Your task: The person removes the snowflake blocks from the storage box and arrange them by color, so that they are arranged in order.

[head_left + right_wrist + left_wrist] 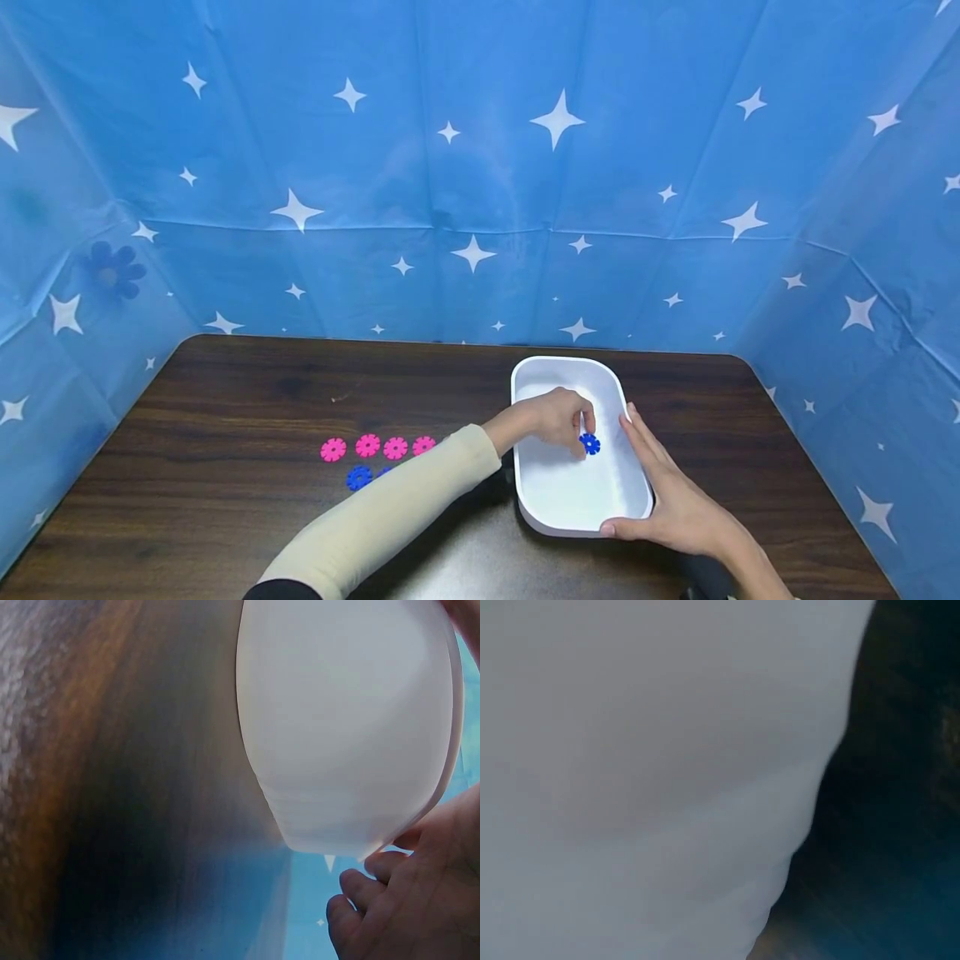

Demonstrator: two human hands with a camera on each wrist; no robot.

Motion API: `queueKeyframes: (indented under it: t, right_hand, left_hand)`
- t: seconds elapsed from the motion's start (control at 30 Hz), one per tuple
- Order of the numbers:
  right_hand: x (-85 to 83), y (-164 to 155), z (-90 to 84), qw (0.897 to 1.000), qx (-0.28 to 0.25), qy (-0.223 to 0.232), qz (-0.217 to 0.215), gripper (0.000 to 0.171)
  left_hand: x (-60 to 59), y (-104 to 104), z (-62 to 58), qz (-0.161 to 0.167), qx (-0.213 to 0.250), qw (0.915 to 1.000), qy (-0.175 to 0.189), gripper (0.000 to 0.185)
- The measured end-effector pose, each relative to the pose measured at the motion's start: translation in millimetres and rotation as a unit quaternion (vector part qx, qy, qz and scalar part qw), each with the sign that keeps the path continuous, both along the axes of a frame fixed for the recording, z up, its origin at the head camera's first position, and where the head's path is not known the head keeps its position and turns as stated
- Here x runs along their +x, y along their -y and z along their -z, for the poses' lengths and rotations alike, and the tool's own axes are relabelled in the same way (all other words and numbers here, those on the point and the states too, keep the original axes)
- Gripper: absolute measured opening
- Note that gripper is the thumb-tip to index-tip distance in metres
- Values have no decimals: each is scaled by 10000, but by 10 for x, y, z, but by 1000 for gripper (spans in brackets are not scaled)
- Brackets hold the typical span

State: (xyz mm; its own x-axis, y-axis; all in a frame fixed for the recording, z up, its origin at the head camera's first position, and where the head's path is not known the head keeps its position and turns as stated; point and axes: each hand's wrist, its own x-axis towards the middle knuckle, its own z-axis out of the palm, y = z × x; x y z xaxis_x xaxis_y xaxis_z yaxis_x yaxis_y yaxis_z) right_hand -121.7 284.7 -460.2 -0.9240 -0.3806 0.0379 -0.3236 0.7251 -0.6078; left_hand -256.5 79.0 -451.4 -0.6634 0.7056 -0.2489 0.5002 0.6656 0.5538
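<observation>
Inside the white plastic tub (543,492), my left hand (558,417) reaches down and pinches a blue notched disc (591,444) between thumb and fingers. My right hand (671,500) grips the tub's near right corner, its thumb at the front rim and its fingers along the right side. In the right wrist view, that hand's fingers (360,889) lie at the outside of the tub (345,735). A pale, blurred surface fills most of the left wrist view, where the left hand is hidden.
Several pink notched discs (367,446) lie in a row left of the tub. Nearer me is a blue disc (359,477), with another partly hidden by the left sleeve (390,508). The dark wooden table (225,500) ends at a blue star-patterned curtain (480,167).
</observation>
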Motion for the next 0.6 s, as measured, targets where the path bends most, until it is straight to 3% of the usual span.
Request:
queueKeyframes:
  t: [0.6]
  right_hand:
    - [-2,-11,-11,9999,-89,66,-4,132]
  left_hand:
    - [27,-76,81,625,688,9955,-195,23]
